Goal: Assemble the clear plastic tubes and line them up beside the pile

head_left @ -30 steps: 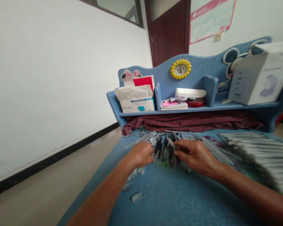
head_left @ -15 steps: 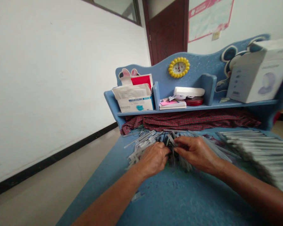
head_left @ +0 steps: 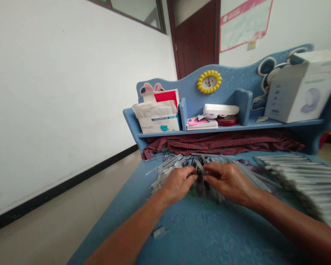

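A loose heap of thin pens in clear sleeves (head_left: pixel 171 164) lies across the blue desk (head_left: pixel 209 232). My left hand (head_left: pixel 179 183) rests on the heap with its fingers curled around some of the pens. My right hand (head_left: pixel 229 181) sits just to its right, fingers pinched on a sleeved pen (head_left: pixel 200 166) that points up and left between the two hands. The fingertips of both hands nearly meet over the pile.
A neat fan of packed pens (head_left: pixel 306 176) fills the desk's right side. A red checked cloth (head_left: pixel 223 141) lies under the shelf, which holds a mask box (head_left: pixel 160 123), papers, a red tin, a yellow clock (head_left: pixel 209 81) and a white carton (head_left: pixel 300 92). A small scrap (head_left: pixel 159 231) lies near the left edge.
My left hand slid right from the left part of the heap until it met my right hand. My right hand stayed almost in place, still pinching a pen.
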